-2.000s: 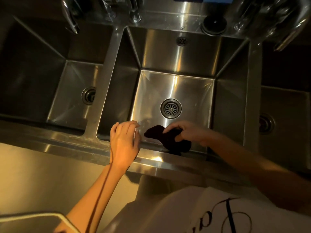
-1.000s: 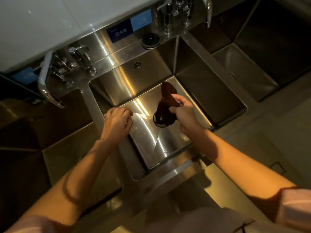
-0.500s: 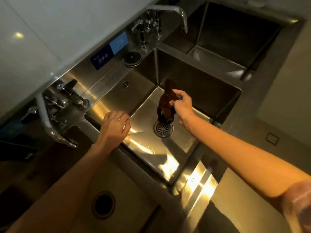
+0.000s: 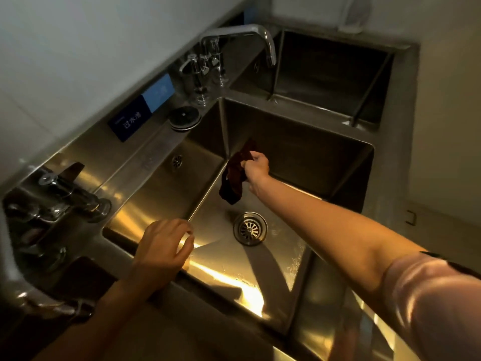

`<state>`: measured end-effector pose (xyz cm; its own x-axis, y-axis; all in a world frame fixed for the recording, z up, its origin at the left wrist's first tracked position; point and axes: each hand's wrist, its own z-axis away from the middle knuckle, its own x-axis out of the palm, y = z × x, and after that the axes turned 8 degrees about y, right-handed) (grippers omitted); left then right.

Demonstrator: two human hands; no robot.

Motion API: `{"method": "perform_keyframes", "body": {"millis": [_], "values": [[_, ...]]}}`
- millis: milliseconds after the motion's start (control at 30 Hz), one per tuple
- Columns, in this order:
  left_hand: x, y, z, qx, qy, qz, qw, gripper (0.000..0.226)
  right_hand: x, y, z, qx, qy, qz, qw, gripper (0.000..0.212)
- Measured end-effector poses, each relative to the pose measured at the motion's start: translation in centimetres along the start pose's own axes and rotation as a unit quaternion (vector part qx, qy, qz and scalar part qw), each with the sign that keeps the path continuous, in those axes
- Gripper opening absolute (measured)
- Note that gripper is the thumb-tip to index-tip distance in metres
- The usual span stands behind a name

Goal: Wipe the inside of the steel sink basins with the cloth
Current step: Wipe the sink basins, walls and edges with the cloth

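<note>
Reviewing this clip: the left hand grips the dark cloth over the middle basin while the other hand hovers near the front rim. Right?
Not quite. The head view shows the right hand gripping the dark cloth over the middle basin; the left hand hovers near the front rim.

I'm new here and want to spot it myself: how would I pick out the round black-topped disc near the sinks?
Find the middle sink basin, where the right hand holds a dark cloth. On the steel ledge behind its back left corner lies the disc, between the blue signs and the tap. It alone is flat, round and dark.
</note>
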<state>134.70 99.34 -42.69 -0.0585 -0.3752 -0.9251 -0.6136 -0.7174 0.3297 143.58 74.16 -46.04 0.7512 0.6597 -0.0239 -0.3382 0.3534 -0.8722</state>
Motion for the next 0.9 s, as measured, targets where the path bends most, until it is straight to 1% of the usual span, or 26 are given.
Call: {"method": "perform_keyframes", "body": {"millis": [67, 167, 233, 300, 433, 567, 667, 733, 800, 900], "values": [[0.3, -0.1, 0.1, -0.012, 0.02, 0.015, 1.0, 0.034, 0.7, 0.6, -1.3, -0.013, 0.002, 0.005, 1.0, 0.035], [0.8, 0.1, 0.4, 0.02, 0.028, -0.017, 0.999, 0.031, 1.7, 1.2, -3.6, -0.051, 0.006, 0.036, 0.998, 0.036], [0.7, 0.0, 0.4, 0.023, 0.011, -0.028, 0.999, 0.032, 2.2, 1.6, -5.3, -0.066, 0.006, 0.048, 0.997, 0.036], [0.6, -0.1, 0.2, 0.016, -0.016, -0.024, 0.999, 0.035, 2.7, 2.6, -6.8, -0.071, 0.025, 0.044, 0.996, 0.034], [0.7, -0.1, -0.1, 0.011, -0.048, -0.016, 0.999, 0.042, 3.9, 5.4, -9.1, -0.057, 0.079, 0.007, 0.995, 0.031], [0.9, -0.2, -0.1, 0.011, -0.051, -0.009, 0.999, 0.043, 5.2, 8.6, -10.7, -0.022, 0.105, -0.003, 0.994, 0.028], [0.9, -0.2, 0.0, 0.007, -0.046, 0.003, 0.999, 0.04, 6.2, 10.6, -11.4, 0.004, 0.137, -0.053, 0.989, 0.031], [0.9, -0.2, 0.1, 0.007, -0.044, 0.006, 0.999, 0.039, 6.6, 11.4, -11.7, 0.004, 0.143, -0.058, 0.988, 0.033], [0.9, -0.2, 0.1, 0.011, -0.038, 0.004, 0.999, 0.037, 7.0, 11.6, -12.2, -0.001, 0.139, -0.025, 0.99, 0.033], [0.8, 0.0, 0.0, 0.008, -0.036, 0.005, 0.999, 0.034, 7.5, 10.7, -13.1, 0.009, 0.126, -0.018, 0.992, 0.033]]}}
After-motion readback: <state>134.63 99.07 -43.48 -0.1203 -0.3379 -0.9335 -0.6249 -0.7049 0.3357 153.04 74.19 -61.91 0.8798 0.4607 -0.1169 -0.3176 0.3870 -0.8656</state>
